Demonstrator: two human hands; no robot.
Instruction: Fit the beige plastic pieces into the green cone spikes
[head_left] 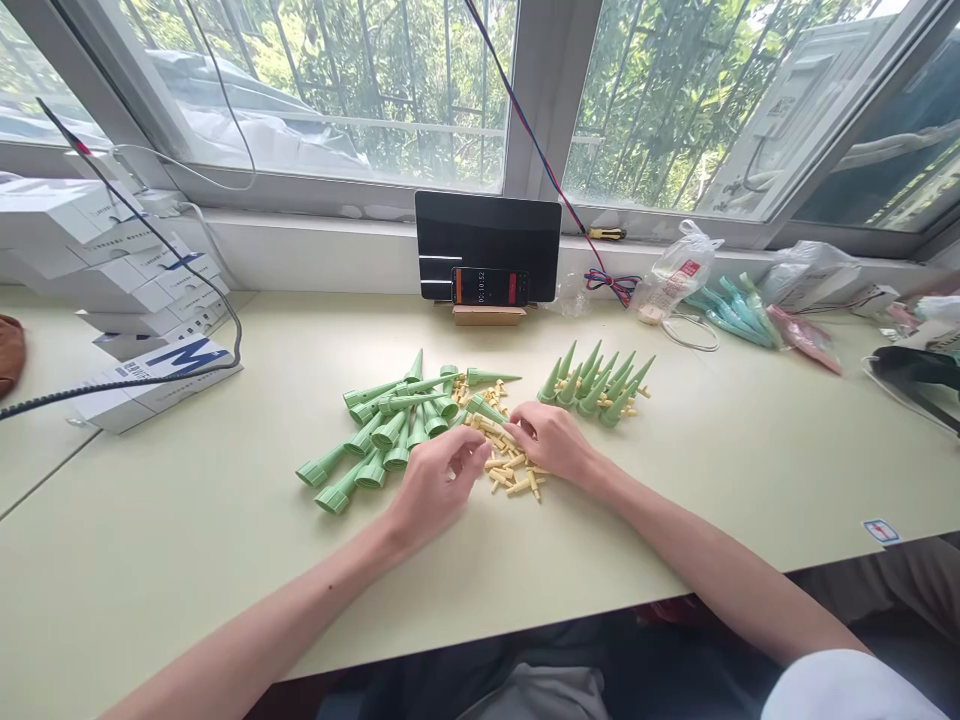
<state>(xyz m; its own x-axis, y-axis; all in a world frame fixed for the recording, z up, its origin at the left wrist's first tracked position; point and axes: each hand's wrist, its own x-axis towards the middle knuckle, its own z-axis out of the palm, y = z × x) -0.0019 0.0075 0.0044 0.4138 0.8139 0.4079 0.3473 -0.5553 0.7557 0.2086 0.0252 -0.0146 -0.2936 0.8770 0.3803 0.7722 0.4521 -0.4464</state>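
My right hand [556, 440] is closed over the tapered end of a green plant-watering spike [486, 408], whose wide end points up and left. My left hand [437, 478] has thumb and fingers curled into a pinch beside the pile of small yellow valve pieces [512, 470]; what it holds, if anything, I cannot make out. Left of the yellow pile lies a heap of green spikes [386, 428], with wide hollow ends mostly facing me. To the right, a group of green spikes [596, 385] stands upright in rows, yellow pieces sticking out of some.
A phone [490, 287] showing a timer leans on a dark tablet [487, 235] at the window. White boxes [150, 280] are stacked at the left, with a black cable [172, 375] across them. Plastic bags [675, 270] and bagged parts [739, 310] lie at the back right.
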